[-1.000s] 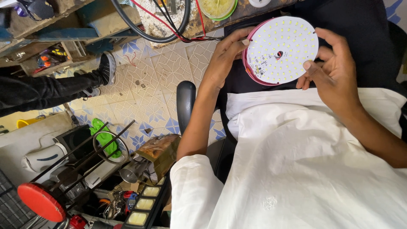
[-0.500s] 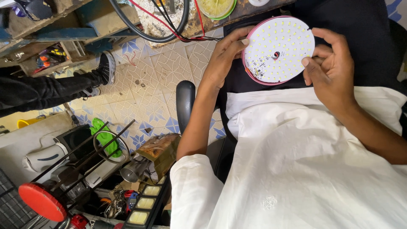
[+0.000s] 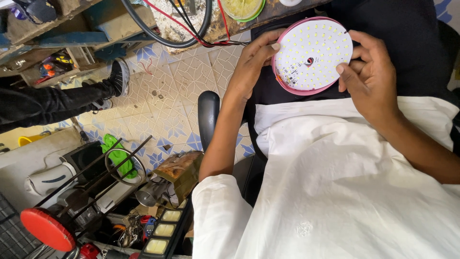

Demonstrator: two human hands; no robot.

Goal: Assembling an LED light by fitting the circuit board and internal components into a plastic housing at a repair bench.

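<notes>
I hold a round white board studded with small yellow light chips, set in a pink rim, over my dark lap. My left hand grips its left edge, thumb on the face. My right hand grips the right edge, with the thumb pressed on the board's lower right face. A small red and black spot marks the board's centre.
A workbench edge with a black cable loop and red wires runs along the top. Another person's dark trouser leg and shoe rest on the patterned tile floor. A black chair armrest sits by my left arm. Tools and clutter fill the lower left.
The board has tilted and shifted slightly in my hands. My right thumb has moved onto the board's lower right face.
</notes>
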